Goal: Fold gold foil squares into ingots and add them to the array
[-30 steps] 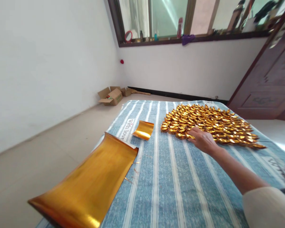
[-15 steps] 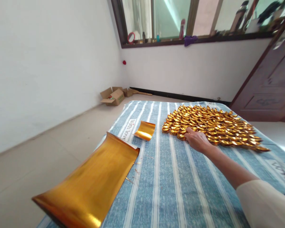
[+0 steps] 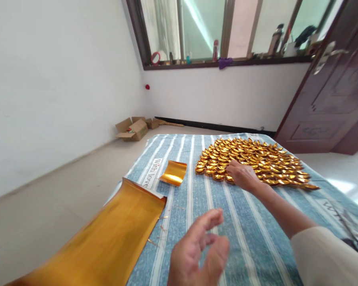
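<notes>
A wide spread of folded gold foil ingots [image 3: 253, 161] lies in rows on the blue striped cloth [image 3: 197, 198]. My right hand [image 3: 241, 174] rests palm down on the near left edge of that spread, fingers on the ingots. Whether it grips one I cannot tell. My left hand [image 3: 199, 250] hovers low in front of me, fingers apart and holding nothing. A large sheet of gold foil [image 3: 104, 242] lies curled at the cloth's left edge. A small cut piece of gold foil [image 3: 173, 173] sits between the sheet and the ingots.
The cloth covers a low surface standing on a pale tiled floor [image 3: 47, 206]. Open cardboard boxes [image 3: 131, 129] sit by the left wall. A dark wooden door [image 3: 331, 95] stands at the right. Bottles line the window sill [image 3: 226, 61]. Something dark lies at the right edge [image 3: 352, 234].
My left hand has risen into view at the bottom. My right hand has slid slightly left along the ingots' edge. The view has tilted down and to the right.
</notes>
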Demonstrator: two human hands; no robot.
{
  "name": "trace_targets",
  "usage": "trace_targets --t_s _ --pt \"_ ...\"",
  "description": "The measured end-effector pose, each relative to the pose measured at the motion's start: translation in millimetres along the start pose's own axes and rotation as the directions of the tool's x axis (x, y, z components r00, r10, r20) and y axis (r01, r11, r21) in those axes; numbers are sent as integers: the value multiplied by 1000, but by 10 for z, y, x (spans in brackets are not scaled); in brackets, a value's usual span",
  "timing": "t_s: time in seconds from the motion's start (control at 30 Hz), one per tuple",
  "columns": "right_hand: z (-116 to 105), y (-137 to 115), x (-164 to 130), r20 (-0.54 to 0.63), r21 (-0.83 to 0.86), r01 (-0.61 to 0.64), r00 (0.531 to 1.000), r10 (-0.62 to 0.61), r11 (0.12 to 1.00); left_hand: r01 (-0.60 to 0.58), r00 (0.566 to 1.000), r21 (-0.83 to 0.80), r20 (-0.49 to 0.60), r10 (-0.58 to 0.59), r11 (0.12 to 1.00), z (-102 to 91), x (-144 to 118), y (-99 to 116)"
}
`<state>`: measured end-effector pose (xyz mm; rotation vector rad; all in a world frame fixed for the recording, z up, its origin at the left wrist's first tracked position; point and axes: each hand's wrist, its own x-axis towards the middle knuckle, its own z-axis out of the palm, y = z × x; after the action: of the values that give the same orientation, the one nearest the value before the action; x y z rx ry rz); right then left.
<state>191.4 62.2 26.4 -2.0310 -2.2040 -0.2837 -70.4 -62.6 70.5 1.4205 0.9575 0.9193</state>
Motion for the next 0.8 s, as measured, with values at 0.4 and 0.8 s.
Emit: trace_targets --t_s 0.4,0.8 --pt "590 -342 -591 -257 329 91 966 -3 940 19 991 761 -102 91 649 219 1776 -655" --pt "691 -365 -601 -303 464 168 953 -22 870 -7 961 902 -112 251 431 499 1915 -848"
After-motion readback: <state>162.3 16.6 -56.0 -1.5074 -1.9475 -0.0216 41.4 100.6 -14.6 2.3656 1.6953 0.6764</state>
